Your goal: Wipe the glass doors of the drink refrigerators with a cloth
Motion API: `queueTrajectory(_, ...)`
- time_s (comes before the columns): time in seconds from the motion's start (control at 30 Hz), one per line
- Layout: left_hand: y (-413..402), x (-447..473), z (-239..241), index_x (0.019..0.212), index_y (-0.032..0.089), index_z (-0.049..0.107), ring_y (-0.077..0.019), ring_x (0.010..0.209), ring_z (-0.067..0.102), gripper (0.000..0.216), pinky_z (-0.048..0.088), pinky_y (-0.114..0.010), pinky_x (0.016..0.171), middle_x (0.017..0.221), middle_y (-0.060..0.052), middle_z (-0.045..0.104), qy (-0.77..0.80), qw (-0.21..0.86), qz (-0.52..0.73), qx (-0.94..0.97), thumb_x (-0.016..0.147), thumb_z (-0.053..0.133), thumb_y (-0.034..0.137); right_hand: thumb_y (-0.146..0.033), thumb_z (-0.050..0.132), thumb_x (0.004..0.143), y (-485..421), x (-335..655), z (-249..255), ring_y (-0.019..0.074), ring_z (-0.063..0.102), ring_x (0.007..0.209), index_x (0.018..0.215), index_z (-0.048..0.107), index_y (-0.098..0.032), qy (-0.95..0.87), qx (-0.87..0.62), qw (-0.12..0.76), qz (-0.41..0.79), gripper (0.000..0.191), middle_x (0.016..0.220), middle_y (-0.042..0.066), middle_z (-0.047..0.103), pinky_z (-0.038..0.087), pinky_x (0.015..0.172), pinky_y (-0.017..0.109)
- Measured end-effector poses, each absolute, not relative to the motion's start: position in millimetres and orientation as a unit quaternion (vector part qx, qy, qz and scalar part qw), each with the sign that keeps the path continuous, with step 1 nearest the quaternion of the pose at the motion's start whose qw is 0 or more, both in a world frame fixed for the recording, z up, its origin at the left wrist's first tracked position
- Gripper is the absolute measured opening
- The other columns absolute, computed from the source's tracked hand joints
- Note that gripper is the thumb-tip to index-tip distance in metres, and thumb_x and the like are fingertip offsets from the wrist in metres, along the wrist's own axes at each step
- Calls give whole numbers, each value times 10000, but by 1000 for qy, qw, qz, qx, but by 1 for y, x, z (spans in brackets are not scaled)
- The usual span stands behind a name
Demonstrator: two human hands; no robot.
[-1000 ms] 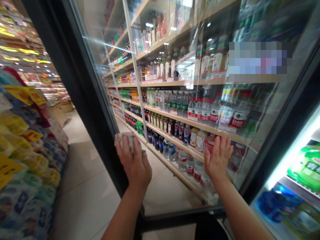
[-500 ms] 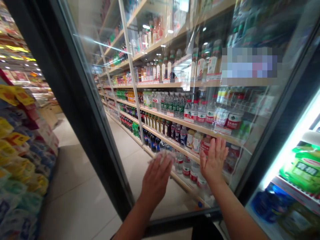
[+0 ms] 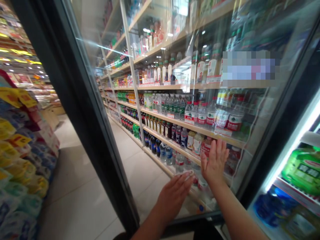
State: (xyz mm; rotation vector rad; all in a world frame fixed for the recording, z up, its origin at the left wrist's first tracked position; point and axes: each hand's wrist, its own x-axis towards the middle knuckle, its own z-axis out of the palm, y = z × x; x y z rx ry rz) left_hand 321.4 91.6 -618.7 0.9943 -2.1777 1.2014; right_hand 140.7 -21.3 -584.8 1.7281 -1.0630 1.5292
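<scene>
An open glass cooler door (image 3: 120, 110) with a black frame stands in front of me, and shelves of bottles show through it. My left hand (image 3: 173, 195) lies flat on the lower glass, fingers stretched over a small pale cloth (image 3: 187, 173) whose edge peeks out at the fingertips. My right hand (image 3: 213, 163) rests flat and open on the glass just to the right, fingers pointing up and holding nothing.
The lit cooler interior (image 3: 300, 173) with green and blue bottles is at the right. Stacked colourful packs (image 3: 20, 160) line the left side of the aisle. A pale tiled floor (image 3: 82, 193) runs between them. The door's black bottom rail (image 3: 190, 225) is near my arms.
My left hand has slid with the cloth from the door's left edge down and to the right across the glass, ending beside my right hand. The right hand stayed in place.
</scene>
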Motion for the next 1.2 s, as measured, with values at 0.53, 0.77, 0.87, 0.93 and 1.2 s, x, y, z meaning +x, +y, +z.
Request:
queueTrajectory(0.53, 92, 338, -597, 1458, 170, 510, -231, 1498, 317, 505, 238, -394, 1264, 1561, -86, 434, -742, 304, 449, 394, 985, 371, 64, -341, 432, 1031, -21, 141, -584, 299, 119, 1574, 1618, 145, -132, -394, 644, 298, 584, 686, 1648, 213, 267, 180, 1240, 569)
queueTrajectory(0.77, 104, 374, -565, 1466, 211, 509, -226, 1506, 302, 537, 216, -408, 1272, 1525, -52, 487, -712, 338, 448, 422, 959, 418, 61, -341, 423, 1034, -20, 141, -584, 301, 118, 1574, 1620, 121, -134, -396, 648, 302, 576, 691, 1648, 220, 263, 195, 1232, 584)
queueTrajectory(0.87, 106, 402, -507, 1586, 218, 292, -307, 1532, 214, 693, 229, -507, 1253, 1600, -112, 363, -596, 443, 484, 462, 937, 483, 65, -354, 417, 1036, -20, 142, -583, 298, 118, 1575, 1620, 129, -131, -397, 641, 309, 580, 688, 1650, 216, 262, 192, 1237, 574)
queueTrajectory(0.93, 106, 406, -495, 1606, 198, 218, -326, 1537, 187, 723, 217, -534, 1252, 1626, -126, 305, -559, 483, 482, 471, 939, 466, 70, -362, 410, 1037, -20, 142, -583, 306, 125, 1573, 1619, 136, -130, -398, 639, 308, 581, 684, 1651, 216, 257, 195, 1234, 583)
queueTrajectory(1.2, 107, 352, -635, 1466, 202, 505, -171, 1496, 318, 504, 192, -334, 1276, 1548, -30, 456, -751, 310, 422, 402, 990, 392, 82, -343, 420, 1029, -21, 141, -584, 330, 147, 1568, 1621, 128, -134, -399, 644, 303, 579, 692, 1656, 212, 245, 215, 1219, 609)
